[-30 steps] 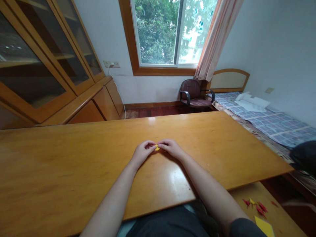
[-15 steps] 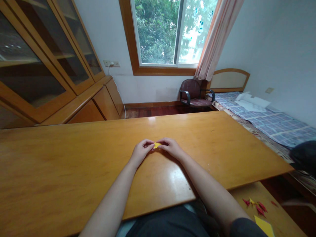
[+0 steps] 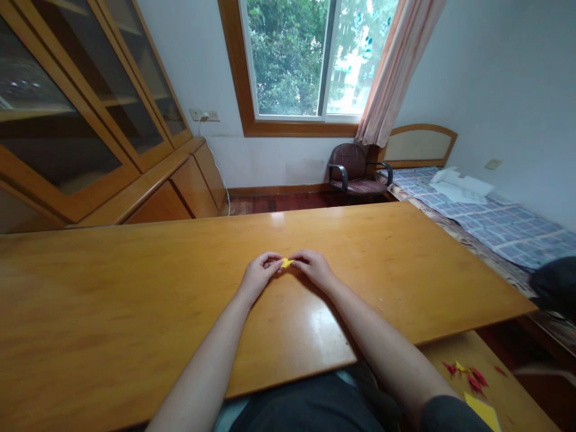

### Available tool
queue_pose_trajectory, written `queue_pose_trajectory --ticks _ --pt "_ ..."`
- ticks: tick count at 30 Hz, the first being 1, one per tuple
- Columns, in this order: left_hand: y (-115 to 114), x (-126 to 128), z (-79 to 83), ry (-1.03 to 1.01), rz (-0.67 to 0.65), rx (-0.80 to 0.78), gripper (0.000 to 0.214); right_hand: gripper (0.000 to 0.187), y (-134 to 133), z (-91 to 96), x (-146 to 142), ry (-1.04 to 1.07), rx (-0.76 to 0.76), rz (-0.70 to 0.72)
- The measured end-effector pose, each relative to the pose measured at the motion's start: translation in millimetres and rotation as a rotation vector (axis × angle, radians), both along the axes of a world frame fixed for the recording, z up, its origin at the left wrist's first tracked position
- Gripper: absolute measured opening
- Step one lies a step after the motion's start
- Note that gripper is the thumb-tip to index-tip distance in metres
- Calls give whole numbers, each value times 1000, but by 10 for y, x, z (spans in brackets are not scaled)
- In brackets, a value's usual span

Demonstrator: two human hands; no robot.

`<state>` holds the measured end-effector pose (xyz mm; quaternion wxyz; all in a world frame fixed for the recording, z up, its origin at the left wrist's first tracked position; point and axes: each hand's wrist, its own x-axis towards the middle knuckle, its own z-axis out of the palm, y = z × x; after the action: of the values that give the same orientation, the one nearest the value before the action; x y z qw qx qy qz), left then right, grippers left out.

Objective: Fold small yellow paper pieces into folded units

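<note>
A small folded piece of yellow paper (image 3: 287, 263) is held just above the wooden table (image 3: 135, 300), between my two hands. My left hand (image 3: 260, 273) pinches its left side with thumb and fingers. On the other side, my right hand (image 3: 314, 266) grips the paper's right edge between thumb and fingertips. The fingers partly cover the paper, so its full folded shape is hidden. Both forearms reach forward over the table's near edge.
On a lower surface at the right lie several small red folded paper pieces (image 3: 476, 380), a small yellow one (image 3: 459, 366) and a yellow sheet (image 3: 482, 410). A maroon armchair (image 3: 351, 165) stands beyond the table. A bed (image 3: 495, 228) is at the right, glass-door cabinets (image 3: 148, 174) at the left.
The yellow paper has shifted slightly in my fingertips and shows a narrower, more pointed outline at its right. Both hands stay in nearly the same place.
</note>
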<state>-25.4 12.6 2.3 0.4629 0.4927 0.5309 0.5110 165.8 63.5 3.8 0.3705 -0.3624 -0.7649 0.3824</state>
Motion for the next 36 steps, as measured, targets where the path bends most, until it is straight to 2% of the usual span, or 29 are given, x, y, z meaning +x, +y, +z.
queue_pose_trajectory --ticks 4,8,12,16,19,26,30,36 --pt "-28 9 51 48 11 92 35 14 14 -38 -1 7 11 -18" --pt "-58 16 99 163 -20 199 31 16 18 -43 -3 29 -39 -31" --pt "-55 10 58 315 -50 214 26 17 8 -6 -11 18 -87 16" --pt "-29 1 -20 136 -46 68 35 19 2 22 -12 -35 -68 39" --pt "-16 -6 -37 102 -40 25 38 21 -4 26 -4 -37 -84 42" --pt "-7 -5 -35 -10 -40 29 50 25 -17 -12 -3 76 -160 49" --pt "-5 -10 -51 -26 -41 29 48 26 -10 -42 -13 94 -176 55" --pt "-18 -32 -36 -3 -40 18 45 22 8 -42 -6 57 -117 32"
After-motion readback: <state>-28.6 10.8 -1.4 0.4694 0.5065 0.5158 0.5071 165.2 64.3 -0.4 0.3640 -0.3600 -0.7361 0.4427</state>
